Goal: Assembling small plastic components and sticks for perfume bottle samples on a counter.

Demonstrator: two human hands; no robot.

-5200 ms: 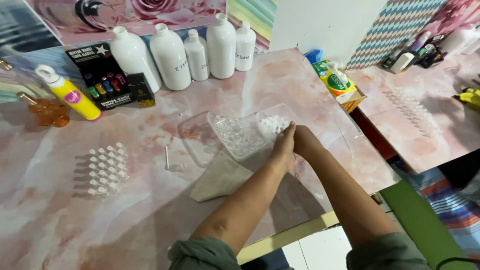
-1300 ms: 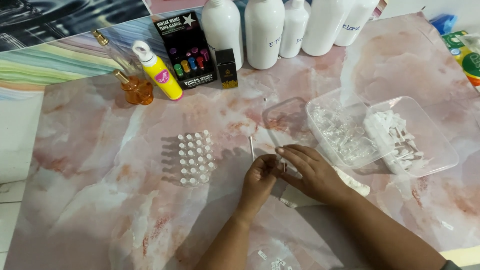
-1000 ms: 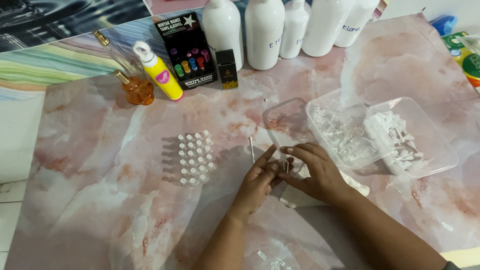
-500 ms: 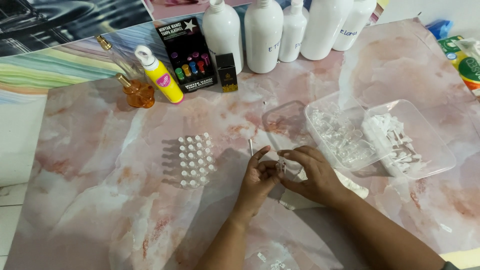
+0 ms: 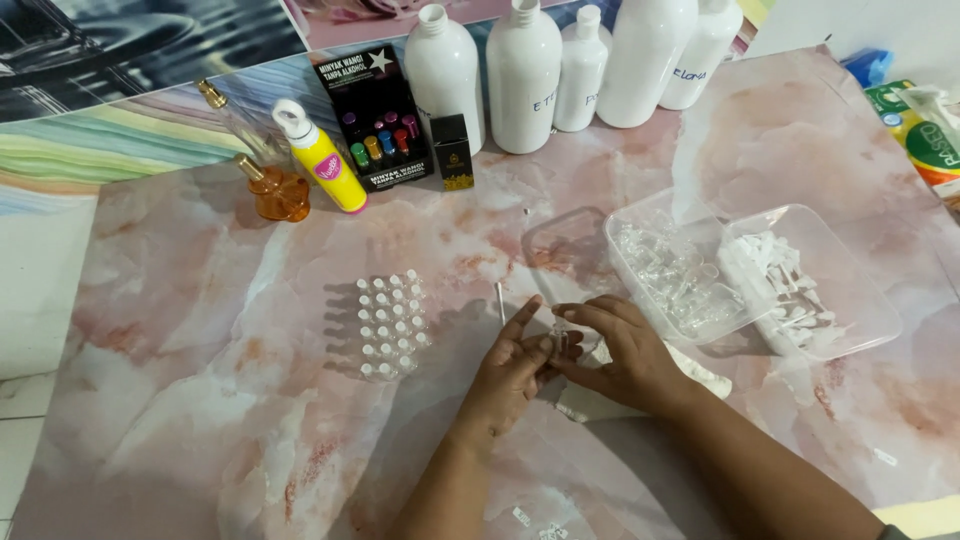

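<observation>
A small clear vial (image 5: 562, 343) was pinched between the fingertips of both hands, just above the desk (image 5: 200, 420) and in front of the person. The left hand (image 5: 510, 375) gripped it from the left with thumb and forefinger, its index finger stretched up and away; the right hand (image 5: 615, 350) closed on it from the right with curled fingers. The two hands touched at the vial. Whether a cap was on the vial could not be told.

Just left of the hands stood a block of small clear vials with white caps (image 5: 392, 325), set upright in neat rows. A thin white stick (image 5: 500, 300) lay between that block and the hands. To the right, near the right hand, sat a clear plastic tray (image 5: 860, 300) holding loose clear vials in its left part and white caps in its right part. A clear lid (image 5: 565, 245) lay flat just left of the tray. A white cloth (image 5: 700, 375) showed under the right wrist.

Along the far edge of the desk stood five white plastic bottles (image 5: 525, 80), a black box printed with coloured bottles (image 5: 375, 115), a small black box (image 5: 453, 150), a yellow bottle with a white cap (image 5: 322, 158) and an amber glass bottle (image 5: 275, 190). The desk surface was pink marble-patterned.
</observation>
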